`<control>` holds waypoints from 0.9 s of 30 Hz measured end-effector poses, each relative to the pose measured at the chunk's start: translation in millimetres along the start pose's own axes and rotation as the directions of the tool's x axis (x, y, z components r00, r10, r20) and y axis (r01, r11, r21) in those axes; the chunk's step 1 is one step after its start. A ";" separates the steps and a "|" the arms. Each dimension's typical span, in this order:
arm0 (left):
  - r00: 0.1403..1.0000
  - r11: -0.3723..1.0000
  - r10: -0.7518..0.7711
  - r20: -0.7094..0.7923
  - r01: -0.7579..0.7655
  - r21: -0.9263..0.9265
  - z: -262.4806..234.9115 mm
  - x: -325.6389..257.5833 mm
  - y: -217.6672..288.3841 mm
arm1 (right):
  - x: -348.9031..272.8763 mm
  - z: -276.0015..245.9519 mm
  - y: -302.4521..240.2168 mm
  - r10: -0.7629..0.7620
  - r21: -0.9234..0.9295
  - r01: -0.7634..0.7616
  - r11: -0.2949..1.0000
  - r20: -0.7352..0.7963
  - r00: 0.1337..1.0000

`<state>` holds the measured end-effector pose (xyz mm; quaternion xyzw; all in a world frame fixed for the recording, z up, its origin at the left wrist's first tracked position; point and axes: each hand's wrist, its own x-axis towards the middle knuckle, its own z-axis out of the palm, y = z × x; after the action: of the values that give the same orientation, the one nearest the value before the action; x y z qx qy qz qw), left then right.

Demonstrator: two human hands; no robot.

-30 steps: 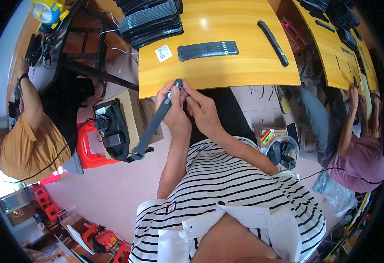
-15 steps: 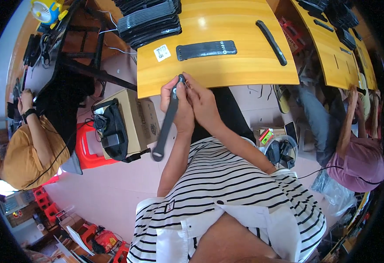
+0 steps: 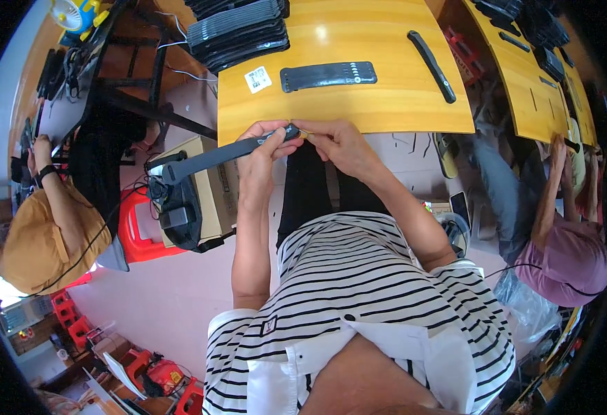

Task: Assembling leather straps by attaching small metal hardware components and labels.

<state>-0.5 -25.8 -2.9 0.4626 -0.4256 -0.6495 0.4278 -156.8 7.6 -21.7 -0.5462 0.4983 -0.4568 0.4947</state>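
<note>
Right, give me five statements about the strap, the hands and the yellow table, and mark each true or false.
1. Both hands hold one end of the long dark strap. True: the left hand and right hand meet at its end by the table edge.
2. The strap lies flat on the yellow table. False: it juts out to the person's left, off the table.
3. A flat black strap lies on the table beyond the hands. True.
4. The white square label is stuck on the right hand. False: it lies on the table.
5. The stack of dark straps sits on the floor. False: it is on the table's far left corner.
</note>
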 end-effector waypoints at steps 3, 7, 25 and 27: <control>0.997 0.998 -0.058 0.053 0.058 -0.001 -1.0 0.2 -0.3 | -0.7 -0.3 4.1 0.028 -0.010 -0.028 1.000 -0.001 1.000; 0.983 0.983 0.183 -0.008 -0.182 0.030 11.1 -4.3 -11.2 | -3.2 4.6 -1.5 0.114 0.051 -0.110 0.993 -0.075 0.991; 0.973 0.999 0.013 0.229 -0.003 -0.044 -15.5 -1.1 -11.9 | -2.3 -40.0 -21.7 0.386 0.089 -0.439 0.894 0.347 0.855; 0.966 0.997 -0.006 0.259 0.025 -0.068 -17.0 -0.8 -11.6 | -2.6 -43.4 -24.9 0.359 0.114 -0.434 0.894 0.397 0.845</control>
<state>14.2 -24.5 -17.3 0.3618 -0.4509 -0.7222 0.3798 -197.8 6.8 7.1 -0.4537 0.4513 -0.2819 0.7149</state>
